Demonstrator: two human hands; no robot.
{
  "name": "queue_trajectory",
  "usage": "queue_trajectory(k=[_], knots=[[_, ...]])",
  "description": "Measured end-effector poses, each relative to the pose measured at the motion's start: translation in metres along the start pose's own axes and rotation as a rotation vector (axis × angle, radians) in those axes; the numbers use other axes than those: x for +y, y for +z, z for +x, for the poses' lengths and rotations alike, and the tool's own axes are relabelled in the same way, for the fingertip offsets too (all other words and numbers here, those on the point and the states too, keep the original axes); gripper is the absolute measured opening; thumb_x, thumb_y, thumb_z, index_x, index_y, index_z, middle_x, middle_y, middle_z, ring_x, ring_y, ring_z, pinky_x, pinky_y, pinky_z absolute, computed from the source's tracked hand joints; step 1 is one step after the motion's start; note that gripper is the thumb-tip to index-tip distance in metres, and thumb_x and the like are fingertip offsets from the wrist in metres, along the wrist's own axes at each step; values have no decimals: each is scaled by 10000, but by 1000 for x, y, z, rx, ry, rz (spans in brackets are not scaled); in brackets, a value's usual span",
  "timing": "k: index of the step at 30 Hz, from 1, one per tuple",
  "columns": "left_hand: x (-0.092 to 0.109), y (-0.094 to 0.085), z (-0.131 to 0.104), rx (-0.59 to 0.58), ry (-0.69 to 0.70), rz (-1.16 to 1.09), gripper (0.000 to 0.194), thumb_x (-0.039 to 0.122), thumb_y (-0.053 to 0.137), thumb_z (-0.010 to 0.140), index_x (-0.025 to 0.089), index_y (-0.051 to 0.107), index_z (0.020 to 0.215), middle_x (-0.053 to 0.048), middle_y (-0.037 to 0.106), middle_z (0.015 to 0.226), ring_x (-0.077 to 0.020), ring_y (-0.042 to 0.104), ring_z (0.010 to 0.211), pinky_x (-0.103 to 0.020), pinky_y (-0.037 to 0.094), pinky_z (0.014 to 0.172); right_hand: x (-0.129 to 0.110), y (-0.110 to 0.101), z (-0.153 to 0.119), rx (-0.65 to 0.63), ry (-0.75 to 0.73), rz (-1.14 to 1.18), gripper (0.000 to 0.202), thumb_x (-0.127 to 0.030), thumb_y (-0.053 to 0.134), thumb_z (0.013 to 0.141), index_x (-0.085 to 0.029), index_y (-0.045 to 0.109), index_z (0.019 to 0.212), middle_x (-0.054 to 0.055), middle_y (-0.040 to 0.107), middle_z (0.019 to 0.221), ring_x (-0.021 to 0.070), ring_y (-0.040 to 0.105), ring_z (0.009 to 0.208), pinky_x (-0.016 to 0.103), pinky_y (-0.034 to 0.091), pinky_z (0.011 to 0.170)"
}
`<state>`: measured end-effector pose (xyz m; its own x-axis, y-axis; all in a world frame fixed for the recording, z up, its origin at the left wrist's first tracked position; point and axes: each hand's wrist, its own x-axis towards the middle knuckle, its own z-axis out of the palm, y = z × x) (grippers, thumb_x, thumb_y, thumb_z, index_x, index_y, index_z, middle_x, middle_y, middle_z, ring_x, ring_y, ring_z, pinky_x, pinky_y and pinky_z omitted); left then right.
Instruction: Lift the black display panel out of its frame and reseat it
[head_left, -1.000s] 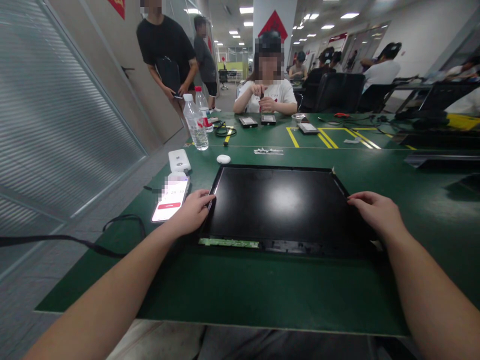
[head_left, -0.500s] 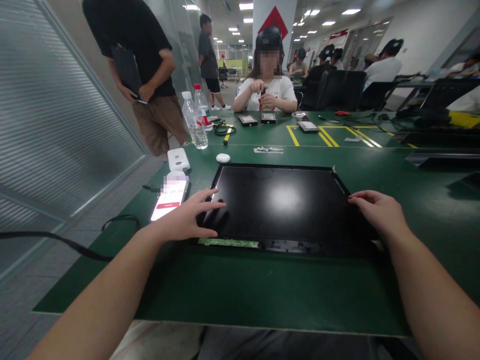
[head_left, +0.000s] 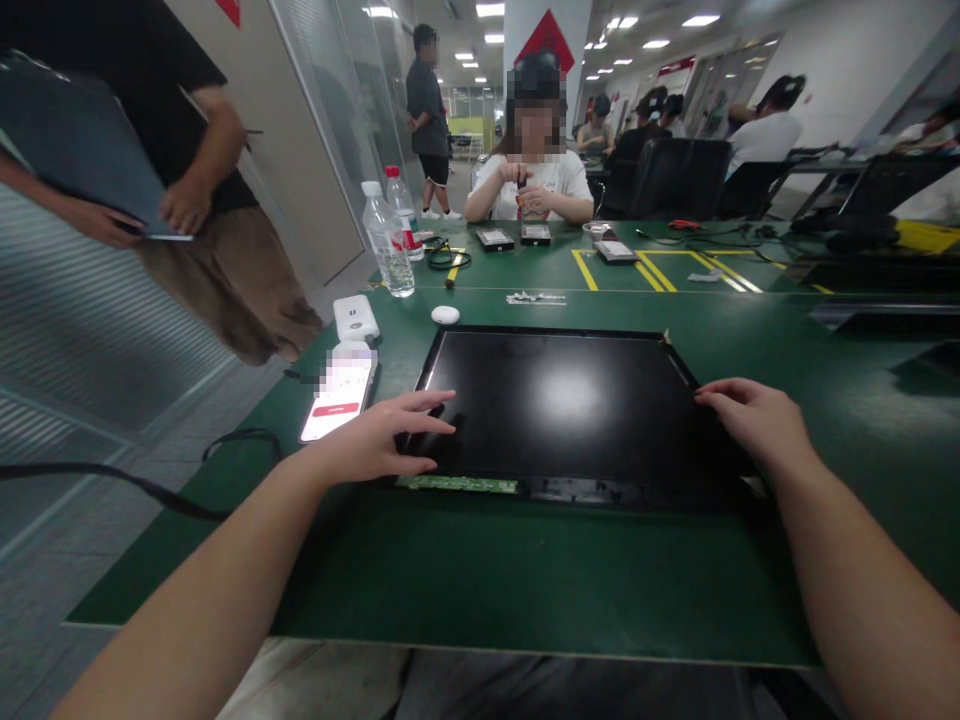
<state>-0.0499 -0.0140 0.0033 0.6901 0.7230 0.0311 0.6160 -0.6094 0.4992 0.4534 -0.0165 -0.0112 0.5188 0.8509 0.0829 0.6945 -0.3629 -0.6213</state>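
Observation:
A black LCD panel (head_left: 570,400) lies flat in front of me, with a narrow green circuit board (head_left: 457,485) along its near edge. Over the panel's left edge, my left hand (head_left: 401,435) is open with fingers spread; I cannot tell how firmly they touch the screen. At the right edge, my right hand (head_left: 750,410) is closed, thumb and forefinger pinching the rim. Small pale pieces stick out at the far right corner and near the right hand's wrist.
Left of the panel lie a lit phone (head_left: 341,395), a white power bank (head_left: 356,318) and a small white case (head_left: 445,315). Two bottles (head_left: 390,245) stand behind them. Across the green table (head_left: 525,590) a person handles hard drives (head_left: 535,234). Another person stands at the left holding a clipboard (head_left: 90,140).
My left fingers have shifted slightly toward me and right over the screen. My right hand has hardly moved. The standing person with the clipboard has come closer, toward the left.

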Motion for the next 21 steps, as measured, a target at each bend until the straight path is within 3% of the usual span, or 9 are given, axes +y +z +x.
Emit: queue_trajectory(k=[7,10,16,21], knots=[[-2,0,-1,-17,1,-24,414,366,742,891,290,758,1298,-102,486,1650,-325,481,1493,-509,438,1188,5,1,3,-16,45,80,267,-412,672,646,-236,782,815,61,771,830,266,653,819,393,444,774],[-2,0,1,36,-23,-10,445,434,721,910,291,735,1331,-96,513,1628,-316,508,1469,-494,437,1189,5,1,3,-20,69,76,257,-396,678,654,-231,786,818,59,768,829,254,651,804,391,445,788],[-8,2,8,277,-237,152,572,594,437,1010,207,769,1269,-155,614,1496,-351,590,1359,-531,438,1179,9,2,7,-33,46,42,272,-418,659,677,-240,782,841,46,773,885,255,665,846,394,439,827],[-16,6,10,256,-350,257,565,496,439,979,144,762,1282,-202,613,1491,-383,578,1371,-563,431,1178,9,2,7,-17,32,40,278,-416,662,657,-238,779,836,56,773,863,259,658,819,396,440,793]])
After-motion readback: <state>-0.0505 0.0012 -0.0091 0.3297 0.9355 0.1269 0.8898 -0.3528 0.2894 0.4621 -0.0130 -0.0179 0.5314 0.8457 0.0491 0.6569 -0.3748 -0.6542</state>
